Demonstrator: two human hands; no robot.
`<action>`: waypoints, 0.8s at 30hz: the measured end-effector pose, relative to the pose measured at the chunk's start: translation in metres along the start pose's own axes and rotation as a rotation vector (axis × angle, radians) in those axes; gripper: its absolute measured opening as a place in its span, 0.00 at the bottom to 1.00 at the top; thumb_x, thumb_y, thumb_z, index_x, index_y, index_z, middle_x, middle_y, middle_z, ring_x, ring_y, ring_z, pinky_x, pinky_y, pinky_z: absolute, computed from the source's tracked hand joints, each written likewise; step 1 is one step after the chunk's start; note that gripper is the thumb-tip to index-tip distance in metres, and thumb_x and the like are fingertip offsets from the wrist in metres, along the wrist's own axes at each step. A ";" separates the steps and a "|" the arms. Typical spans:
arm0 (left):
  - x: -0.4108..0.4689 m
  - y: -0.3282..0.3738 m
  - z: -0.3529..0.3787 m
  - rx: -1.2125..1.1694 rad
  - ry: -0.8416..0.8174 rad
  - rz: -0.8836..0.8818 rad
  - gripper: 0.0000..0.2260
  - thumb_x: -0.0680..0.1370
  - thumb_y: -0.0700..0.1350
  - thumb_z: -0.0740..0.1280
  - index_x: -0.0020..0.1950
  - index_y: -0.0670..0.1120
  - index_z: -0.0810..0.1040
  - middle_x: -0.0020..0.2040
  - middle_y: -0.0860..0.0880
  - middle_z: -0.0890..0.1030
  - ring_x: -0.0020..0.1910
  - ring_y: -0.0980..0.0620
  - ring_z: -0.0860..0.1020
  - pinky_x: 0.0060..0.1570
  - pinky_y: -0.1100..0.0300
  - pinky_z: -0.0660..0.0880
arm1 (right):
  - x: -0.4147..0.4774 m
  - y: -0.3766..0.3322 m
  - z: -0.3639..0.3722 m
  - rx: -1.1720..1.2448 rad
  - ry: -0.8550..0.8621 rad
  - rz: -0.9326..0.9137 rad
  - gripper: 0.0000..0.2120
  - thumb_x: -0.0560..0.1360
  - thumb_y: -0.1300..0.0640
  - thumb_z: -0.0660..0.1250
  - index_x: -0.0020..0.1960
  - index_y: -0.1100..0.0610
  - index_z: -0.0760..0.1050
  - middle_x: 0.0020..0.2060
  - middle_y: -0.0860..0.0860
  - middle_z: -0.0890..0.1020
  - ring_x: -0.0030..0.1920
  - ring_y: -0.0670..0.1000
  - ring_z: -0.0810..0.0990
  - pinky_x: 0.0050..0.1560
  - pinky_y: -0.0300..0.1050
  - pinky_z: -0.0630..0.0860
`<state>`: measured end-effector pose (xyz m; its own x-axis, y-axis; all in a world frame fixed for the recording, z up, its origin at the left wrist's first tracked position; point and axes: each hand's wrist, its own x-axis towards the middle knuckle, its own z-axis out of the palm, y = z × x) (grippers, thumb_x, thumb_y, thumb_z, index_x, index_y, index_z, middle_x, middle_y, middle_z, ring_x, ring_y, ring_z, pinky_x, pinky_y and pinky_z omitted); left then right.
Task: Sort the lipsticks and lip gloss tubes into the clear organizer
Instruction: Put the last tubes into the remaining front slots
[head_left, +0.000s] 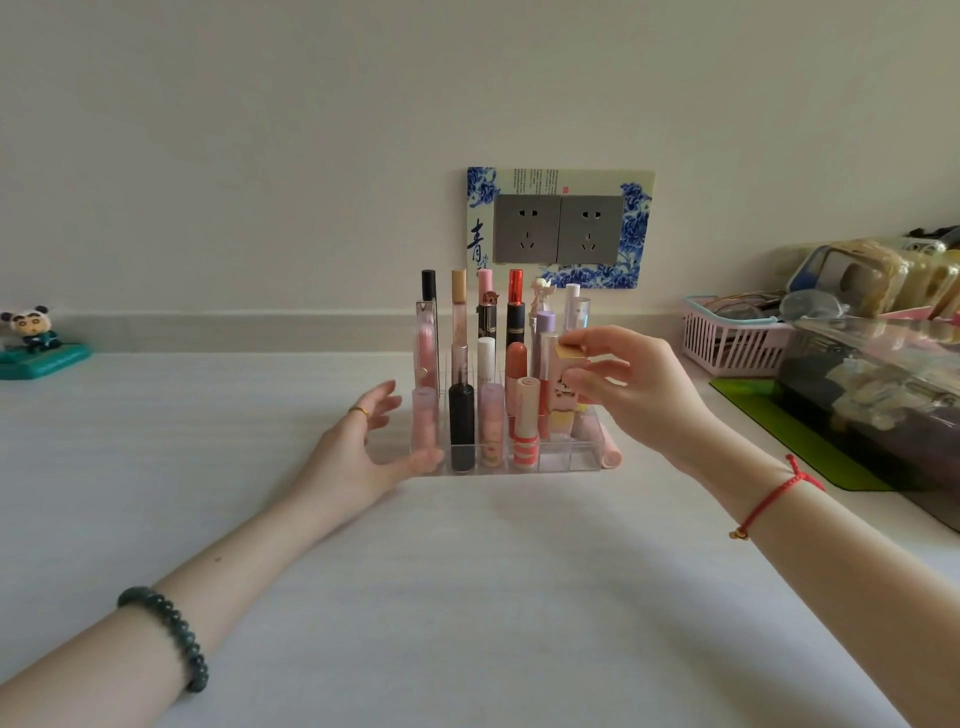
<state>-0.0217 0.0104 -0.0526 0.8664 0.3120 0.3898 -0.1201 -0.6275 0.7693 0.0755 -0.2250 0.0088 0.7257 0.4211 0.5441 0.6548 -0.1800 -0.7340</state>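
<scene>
- The clear organizer (569, 460) stands on the white counter (467, 571) between the two hands, with the left hand at its near-left corner and the right hand over its right side.
- The left hand (363, 447) is wide, its fingers spread and relaxed and gripping nothing. Its thumb lies against the organizer's front-left corner, and a gold ring (359, 412) shows on one finger.
- The right hand (639, 389) pinches a pink tube with a gold cap (563, 395) by the top, thumb and fingertips closed on the cap. The tube is upright, its lower end down among the right-hand compartments.
- Just left of the right hand, the organizer's rows hold upright tubes, among them a black tube (461, 426) in front and a red-capped lipstick (515, 291) at the back.
- The front-right compartments, below the right hand, look unfilled.
- A loose pink tube (613, 458) lies on the counter just beside the organizer's right edge, under the right wrist.
- Beyond the right hand sits a pink basket (727, 348). Behind the organizer is a wall socket plate (558, 228).
- Far out past the left hand stands a small panda figurine (31, 332).
</scene>
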 end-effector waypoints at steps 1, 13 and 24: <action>0.000 -0.001 0.000 0.016 -0.013 -0.005 0.47 0.55 0.63 0.70 0.71 0.49 0.60 0.60 0.56 0.72 0.59 0.57 0.71 0.57 0.61 0.65 | 0.000 0.000 0.001 -0.006 -0.009 -0.003 0.13 0.71 0.64 0.68 0.52 0.50 0.76 0.45 0.47 0.79 0.44 0.45 0.81 0.44 0.37 0.80; 0.000 -0.004 0.001 0.066 -0.041 -0.026 0.25 0.68 0.48 0.74 0.64 0.47 0.72 0.54 0.52 0.80 0.53 0.58 0.77 0.49 0.69 0.68 | -0.007 0.008 0.011 -0.127 -0.036 0.016 0.14 0.70 0.65 0.69 0.54 0.54 0.78 0.44 0.46 0.80 0.43 0.42 0.80 0.42 0.28 0.76; -0.002 -0.001 -0.001 0.058 -0.052 -0.032 0.25 0.69 0.46 0.73 0.65 0.46 0.72 0.55 0.49 0.80 0.55 0.55 0.78 0.55 0.63 0.70 | -0.011 0.011 0.014 -0.239 -0.015 0.029 0.16 0.70 0.65 0.69 0.56 0.55 0.78 0.44 0.47 0.80 0.43 0.44 0.79 0.44 0.27 0.71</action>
<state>-0.0236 0.0107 -0.0534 0.8937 0.2958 0.3373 -0.0648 -0.6588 0.7495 0.0722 -0.2189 -0.0111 0.7425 0.4257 0.5171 0.6667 -0.3963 -0.6312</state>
